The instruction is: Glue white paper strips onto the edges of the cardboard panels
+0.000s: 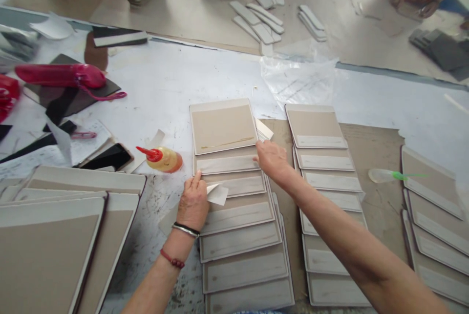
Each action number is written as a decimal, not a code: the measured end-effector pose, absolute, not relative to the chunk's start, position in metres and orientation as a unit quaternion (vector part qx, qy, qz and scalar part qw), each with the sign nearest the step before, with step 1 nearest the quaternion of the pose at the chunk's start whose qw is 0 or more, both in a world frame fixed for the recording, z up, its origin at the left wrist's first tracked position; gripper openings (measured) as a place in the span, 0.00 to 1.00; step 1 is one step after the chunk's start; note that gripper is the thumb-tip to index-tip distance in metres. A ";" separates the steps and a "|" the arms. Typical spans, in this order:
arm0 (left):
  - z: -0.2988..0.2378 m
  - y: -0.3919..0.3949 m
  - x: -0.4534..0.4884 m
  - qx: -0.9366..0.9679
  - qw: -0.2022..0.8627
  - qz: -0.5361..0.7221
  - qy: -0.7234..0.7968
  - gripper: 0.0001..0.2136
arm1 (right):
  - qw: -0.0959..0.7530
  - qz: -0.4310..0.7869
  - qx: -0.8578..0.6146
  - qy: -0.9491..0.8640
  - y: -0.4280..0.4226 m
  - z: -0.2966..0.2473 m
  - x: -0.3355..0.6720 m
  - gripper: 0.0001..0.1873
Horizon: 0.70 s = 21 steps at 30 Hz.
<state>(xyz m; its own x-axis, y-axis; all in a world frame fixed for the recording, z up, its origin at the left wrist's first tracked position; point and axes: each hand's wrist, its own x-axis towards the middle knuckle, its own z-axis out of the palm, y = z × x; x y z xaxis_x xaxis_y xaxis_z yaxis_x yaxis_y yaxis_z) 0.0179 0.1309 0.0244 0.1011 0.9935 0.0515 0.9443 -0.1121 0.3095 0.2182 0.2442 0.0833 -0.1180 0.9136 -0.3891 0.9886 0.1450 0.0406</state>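
Observation:
Overlapping beige panels [234, 211], each with a pale strip across it, lie in a column in front of me. My left hand [192, 201] is closed at the column's left edge, index fingertip against a panel. A folded white paper slip [219, 194] sticks out from its fingers. At the right edge, my right hand [271, 157] has its fingers bent around the side of a panel, by the end of its pale strip [230, 163]. Above both hands lies the top panel [223, 126], with a thin yellowish line of glue along its lower part.
A red-capped glue bottle [164, 159] lies left of the column. More panel columns [328, 182] are at right, near a green-tipped bottle [383, 176]. Large panels [44, 255] lie at left, below a phone [106, 157] and pink pouch [62, 75]. A co-worker's hands [414, 1] are across the table.

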 end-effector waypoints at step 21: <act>0.093 0.111 0.044 0.332 0.590 0.255 0.691 0.05 | -0.192 -0.592 0.501 0.601 0.138 0.087 0.177 0.08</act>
<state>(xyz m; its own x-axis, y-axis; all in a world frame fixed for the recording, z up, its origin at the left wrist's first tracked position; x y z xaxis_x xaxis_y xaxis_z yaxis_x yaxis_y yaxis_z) 0.0438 0.1109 0.0926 -0.0834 0.7589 -0.6458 0.1579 0.6500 0.7434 0.1765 0.1384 0.0873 -0.4233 0.8302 -0.3628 0.3741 -0.2045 -0.9045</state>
